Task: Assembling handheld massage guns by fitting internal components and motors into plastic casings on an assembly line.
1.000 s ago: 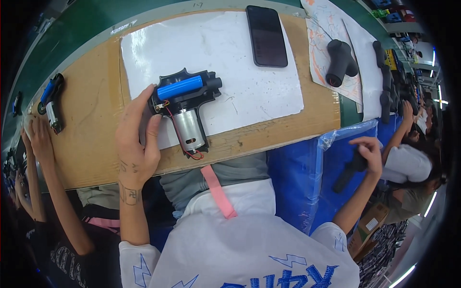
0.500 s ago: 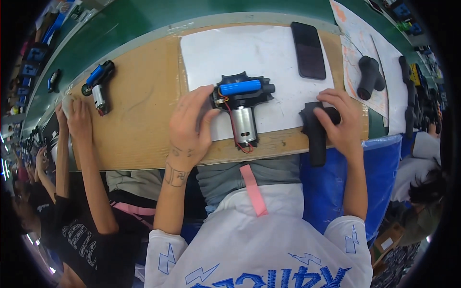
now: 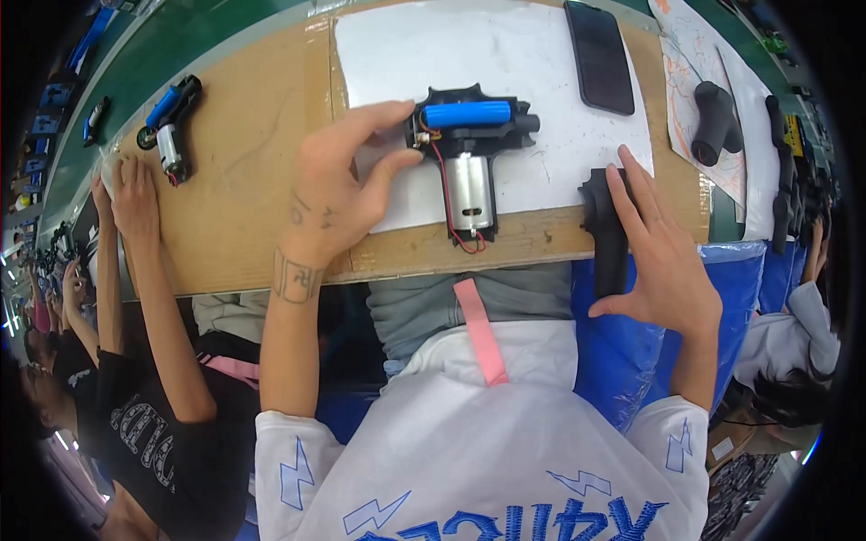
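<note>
A black T-shaped housing half [image 3: 469, 95] lies on the white sheet, its lower end over the cardboard. Inside it sit a blue cylindrical battery [image 3: 467, 114], a silver motor [image 3: 472, 194] and thin red wires. My left hand [image 3: 347, 176] pinches the left end of this housing between thumb and forefinger. To the right, a second black housing half [image 3: 609, 239], a plain shell, juts past the table's near edge. My right hand [image 3: 666, 257] is spread over its right side, fingers stretched out and thumb by its lower end.
A black phone [image 3: 599, 59] lies on the sheet's far right. Beyond it stands a black tool body [image 3: 715, 122] on scribbled paper. At left, another opened housing with battery and motor [image 3: 170, 131] rests on the cardboard [image 3: 248, 162], near a co-worker's hands [image 3: 135, 194].
My right hand has gone from gripping the shell's upper part to lying spread along its right side. My left hand still holds the motor housing. The whole view has shifted slightly.
</note>
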Tool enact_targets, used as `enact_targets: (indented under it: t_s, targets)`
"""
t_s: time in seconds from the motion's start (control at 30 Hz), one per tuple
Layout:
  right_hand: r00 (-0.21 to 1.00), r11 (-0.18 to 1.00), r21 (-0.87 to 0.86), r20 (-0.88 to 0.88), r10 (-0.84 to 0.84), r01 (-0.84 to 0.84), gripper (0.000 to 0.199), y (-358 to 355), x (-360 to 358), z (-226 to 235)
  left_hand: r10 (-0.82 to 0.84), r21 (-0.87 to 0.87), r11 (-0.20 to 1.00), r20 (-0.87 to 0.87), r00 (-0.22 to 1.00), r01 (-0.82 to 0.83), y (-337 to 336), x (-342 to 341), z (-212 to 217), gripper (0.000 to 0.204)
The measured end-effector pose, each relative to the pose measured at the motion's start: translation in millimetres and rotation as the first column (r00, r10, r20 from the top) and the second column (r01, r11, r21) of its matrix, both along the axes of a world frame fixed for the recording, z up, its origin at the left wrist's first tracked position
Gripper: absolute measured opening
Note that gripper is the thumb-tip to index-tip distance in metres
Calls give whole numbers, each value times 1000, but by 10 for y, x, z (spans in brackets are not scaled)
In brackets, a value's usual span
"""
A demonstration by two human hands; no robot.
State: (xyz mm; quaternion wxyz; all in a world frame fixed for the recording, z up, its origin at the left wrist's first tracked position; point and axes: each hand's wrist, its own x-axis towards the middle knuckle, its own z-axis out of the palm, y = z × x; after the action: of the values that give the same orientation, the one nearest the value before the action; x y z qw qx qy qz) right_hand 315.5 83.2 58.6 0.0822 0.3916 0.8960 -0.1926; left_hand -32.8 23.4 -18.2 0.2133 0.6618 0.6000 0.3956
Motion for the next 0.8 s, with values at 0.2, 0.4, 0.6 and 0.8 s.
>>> enact_targets:
  t_s: [0.2, 0.4, 0.6, 0.8]
  targets:
    - [982, 977, 95, 41, 186, -189, 126, -14, -143, -8, 73, 51, 996, 32, 997, -75, 22, 119, -92, 41]
    - [985, 968, 228, -106, 135, -108, 120, 53, -195, -208, 45, 17, 999, 46, 998, -46, 10, 92, -40, 41]
    - [938, 962, 238, -284, 200, -134, 93, 120, -283, -153, 1, 4, 1000, 77, 997, -2, 22, 33, -63, 42]
    - [829, 980, 194, -543, 136, -33, 68, 446, -847, -349, 48, 82, 995, 7, 999, -48, 8, 72, -80, 43]
